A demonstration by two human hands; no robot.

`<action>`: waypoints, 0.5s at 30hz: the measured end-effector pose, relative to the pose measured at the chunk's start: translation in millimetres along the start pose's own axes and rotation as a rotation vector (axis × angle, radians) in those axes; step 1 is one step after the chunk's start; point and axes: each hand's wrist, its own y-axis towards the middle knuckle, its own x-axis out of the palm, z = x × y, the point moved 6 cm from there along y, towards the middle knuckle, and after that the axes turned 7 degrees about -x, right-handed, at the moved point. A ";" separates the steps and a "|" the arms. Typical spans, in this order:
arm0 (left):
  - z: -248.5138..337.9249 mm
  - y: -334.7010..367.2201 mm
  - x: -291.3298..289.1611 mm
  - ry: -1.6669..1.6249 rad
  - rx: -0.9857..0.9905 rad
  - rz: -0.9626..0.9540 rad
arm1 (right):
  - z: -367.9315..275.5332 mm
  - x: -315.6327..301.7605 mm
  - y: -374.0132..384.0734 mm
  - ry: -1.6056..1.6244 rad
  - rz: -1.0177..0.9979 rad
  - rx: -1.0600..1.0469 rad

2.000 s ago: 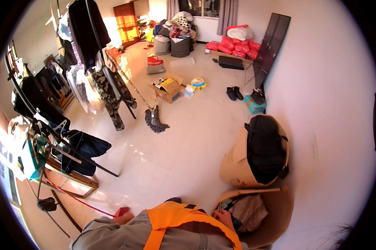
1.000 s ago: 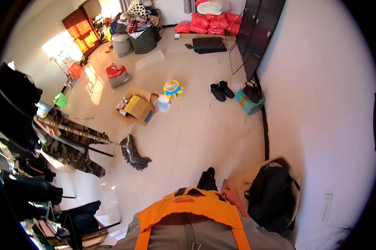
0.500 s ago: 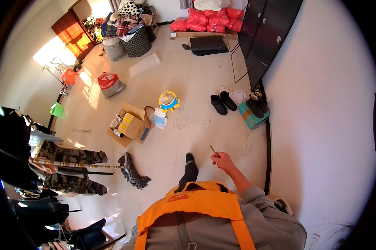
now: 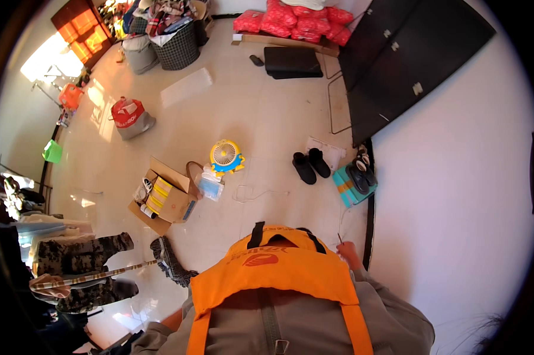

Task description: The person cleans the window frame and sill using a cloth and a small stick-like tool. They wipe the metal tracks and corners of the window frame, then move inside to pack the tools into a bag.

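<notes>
My right hand [image 4: 349, 253] is low on the right, beside the black wall base, closed on a slim pen-like stick [image 4: 339, 238] whose tip points up and away. Its exact kind is too small to make out. Of my left arm only the sleeve [image 4: 151, 338] and a bit of bare wrist [image 4: 173, 320] show at the lower left; the orange apron [image 4: 273, 269] hides that hand's fingers. Ahead of my right hand sits a teal box [image 4: 345, 192] with dark shoes [image 4: 359, 177] on it. Black ankle boots [image 4: 312, 165] stand on the floor beside the box.
An open carton [image 4: 173, 204], a yellow-blue fan [image 4: 225, 157] and a red-grey bag [image 4: 129, 118] stand on the floor. A grey fringed thing [image 4: 170, 260] lies by a striped pole [image 4: 101, 275], near hanging clothes [image 4: 77, 260]. A black cabinet [image 4: 409, 59] lines the right wall.
My right hand has drawn back and to the right, nearer the wall, still with the stick. My left wrist has come into sight. The view has shifted, and my foot is now hidden.
</notes>
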 end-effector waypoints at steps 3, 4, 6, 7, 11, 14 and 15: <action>72.2 -17.3 -37.8 -0.129 0.127 -0.119 | 8.6 3.8 16.2 -0.229 -0.082 -0.092; 101.0 -14.3 -64.6 -0.152 0.136 -0.041 | 6.9 7.7 19.5 -0.255 -0.111 -0.096; 158.6 -6.9 -115.0 -0.176 0.058 0.255 | -9.7 10.5 37.4 -0.285 -0.168 -0.100; 187.2 -2.6 -140.7 -0.187 -0.014 0.430 | -23.3 9.1 50.1 -0.291 -0.184 -0.108; 319.1 67.9 -183.0 -0.253 0.318 0.472 | -79.5 6.2 118.4 -0.309 -0.248 -0.144; 446.1 103.7 -171.2 -0.220 0.490 0.368 | -130.8 -0.6 188.9 -0.345 -0.295 -0.202; 483.7 106.4 -168.9 -0.134 0.642 0.368 | -154.0 -4.1 222.3 -0.346 -0.260 -0.268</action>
